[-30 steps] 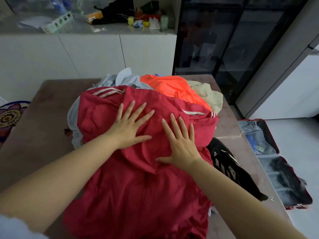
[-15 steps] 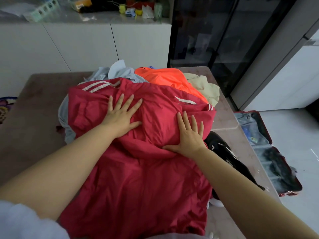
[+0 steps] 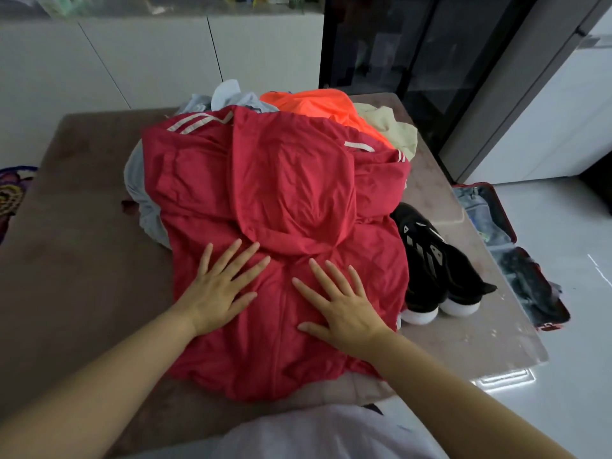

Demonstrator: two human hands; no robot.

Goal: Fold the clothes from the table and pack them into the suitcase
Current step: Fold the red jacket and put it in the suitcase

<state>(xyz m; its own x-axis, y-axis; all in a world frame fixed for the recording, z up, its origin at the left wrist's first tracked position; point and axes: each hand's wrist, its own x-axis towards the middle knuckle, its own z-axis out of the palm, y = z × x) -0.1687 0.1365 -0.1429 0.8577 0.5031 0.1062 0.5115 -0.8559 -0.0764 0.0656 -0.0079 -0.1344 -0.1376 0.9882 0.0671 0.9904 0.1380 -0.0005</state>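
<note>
A red hooded garment (image 3: 281,200) with white stripes lies spread over a pile of clothes on the brown table (image 3: 73,260), its hood lying flat on its back. My left hand (image 3: 220,286) and my right hand (image 3: 341,301) press flat on the red fabric just below the hood, fingers straight and spread. Under and behind it show an orange garment (image 3: 314,104), a pale blue one (image 3: 228,92) and a beige one (image 3: 390,127). The open suitcase (image 3: 506,240) lies on the floor to the right of the table, with dark and blue clothes inside.
A black garment with white markings (image 3: 433,263) lies on the table's right side next to the red one. White cabinets (image 3: 165,61) stand behind the table, a dark glass door (image 3: 397,44) at the back right. A patterned rug (image 3: 13,190) is at far left.
Both hands have slid down the red garment toward me, from the upper back to just below the hood. The camera has tilted down and the hood now lies smoothed flat.
</note>
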